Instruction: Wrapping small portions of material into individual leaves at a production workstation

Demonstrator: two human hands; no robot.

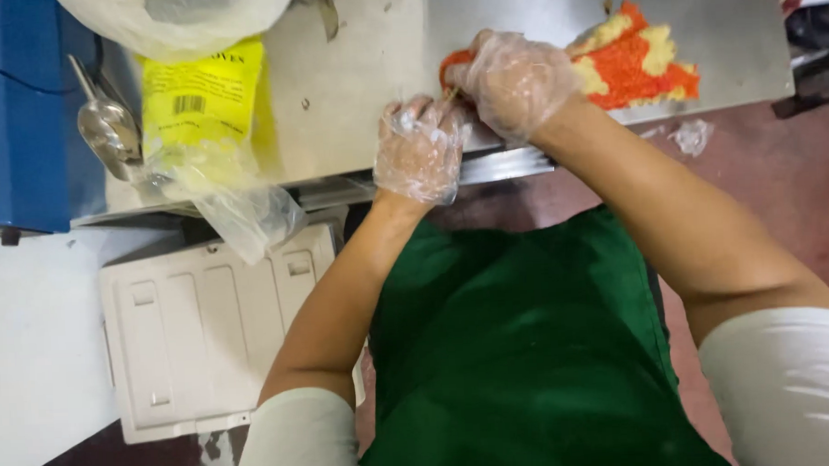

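Observation:
Both my hands wear thin clear plastic gloves. My right hand (515, 78) rests curled on the steel table (535, 13), pressing on the near end of an orange and yellow cloth (633, 60) that spreads to its right. My left hand (421, 150) sits at the table's front edge, fingers bent, touching the right hand's fingers and the cloth's corner. Whether it grips anything I cannot tell. I wear a green apron and white sleeves.
A yellow packet in a clear plastic bag (204, 112) hangs over the table edge at left, beside a metal scoop (108, 129) and a blue machine (24, 109). A white plastic crate (207, 332) stands below. A scrap of plastic (691, 136) lies on the reddish floor.

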